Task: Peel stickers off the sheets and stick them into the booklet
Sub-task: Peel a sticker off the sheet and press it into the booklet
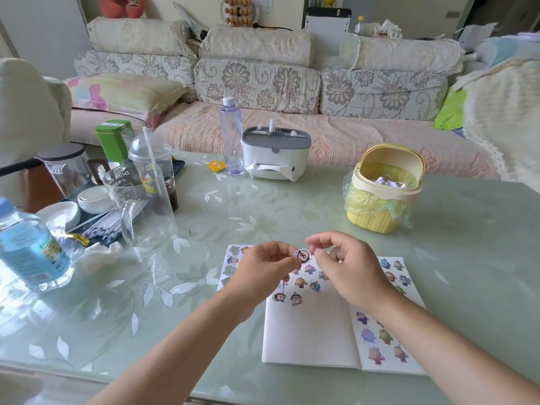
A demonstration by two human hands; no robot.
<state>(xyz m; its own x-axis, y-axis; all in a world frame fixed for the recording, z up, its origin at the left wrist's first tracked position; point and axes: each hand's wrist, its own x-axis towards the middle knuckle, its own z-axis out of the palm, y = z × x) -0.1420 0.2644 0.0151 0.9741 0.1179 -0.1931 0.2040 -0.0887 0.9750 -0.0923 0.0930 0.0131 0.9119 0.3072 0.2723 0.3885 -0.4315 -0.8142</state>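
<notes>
Two hands raised over booklet (309, 325), L hand (263, 266) pinching sticker (302, 255), R hand (349, 268) fingers curled narrow beside it, contact unclear, yellow bin (380, 220) w/ crumpled paper (386, 181) inside

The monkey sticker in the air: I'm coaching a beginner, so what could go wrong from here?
The sticker hangs free, pinched at its edge by the left hand, with the right hand close beside it; it may curl and cling to a fingertip. The booklet already carries a cluster of stickers on its left page under the hands, so a hasty placement could overlap one.
</notes>
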